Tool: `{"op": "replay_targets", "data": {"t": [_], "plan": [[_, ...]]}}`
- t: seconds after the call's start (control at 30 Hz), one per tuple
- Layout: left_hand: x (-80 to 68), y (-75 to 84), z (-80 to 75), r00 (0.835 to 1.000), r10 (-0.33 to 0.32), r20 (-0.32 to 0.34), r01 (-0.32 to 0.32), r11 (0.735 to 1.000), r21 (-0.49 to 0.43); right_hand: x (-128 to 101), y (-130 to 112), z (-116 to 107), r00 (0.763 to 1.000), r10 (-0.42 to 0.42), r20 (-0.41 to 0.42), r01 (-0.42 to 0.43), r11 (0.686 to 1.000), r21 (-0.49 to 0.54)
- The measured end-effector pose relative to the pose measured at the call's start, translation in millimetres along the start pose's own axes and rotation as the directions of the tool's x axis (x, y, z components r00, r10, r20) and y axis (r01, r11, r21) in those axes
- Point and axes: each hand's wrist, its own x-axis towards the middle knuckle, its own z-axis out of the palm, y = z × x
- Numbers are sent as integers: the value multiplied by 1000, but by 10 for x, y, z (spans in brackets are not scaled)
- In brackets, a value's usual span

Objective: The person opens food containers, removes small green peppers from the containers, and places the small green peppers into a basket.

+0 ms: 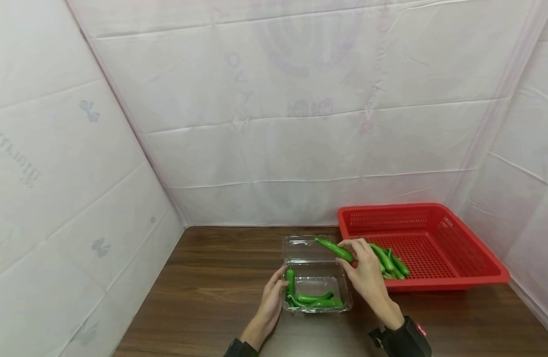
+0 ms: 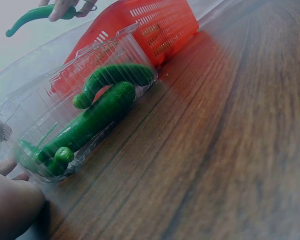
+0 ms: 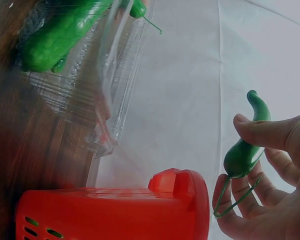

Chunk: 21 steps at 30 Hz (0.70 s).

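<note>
A green chili pepper (image 1: 334, 249) is pinched between the thumb and fingers of my right hand (image 1: 367, 275), above the right side of a clear plastic clamshell box (image 1: 318, 285). In the right wrist view, the held pepper (image 3: 242, 155) has a long thin stem hanging by the fingers. My left hand (image 1: 269, 297) holds the left wall of the box, its fingertips at the rim. Inside lie several green peppers (image 1: 316, 298), along the near side and the left end. The box's lid (image 1: 307, 249) is folded back, away from me.
To the right stands a red perforated plastic basket (image 1: 448, 284), close beside the box. Several green peppers (image 1: 394, 265) lie in its left part, partly hidden by my right hand. A brown wood-grain table (image 1: 202, 297) bears everything, with white sheeting (image 1: 274, 148) around it.
</note>
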Motion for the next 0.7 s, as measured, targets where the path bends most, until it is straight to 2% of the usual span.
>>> {"op": "replay_targets", "data": {"t": [0.47, 0.7], "plan": [[15, -7, -14, 1000, 0, -7, 0, 1000, 4, -13, 3, -3, 1000, 15, 7, -15, 1000, -22], [-1, -8, -7, 1000, 0, 6, 0, 1000, 5, 6, 38, -54, 1000, 5, -19, -6, 1000, -13]]}}
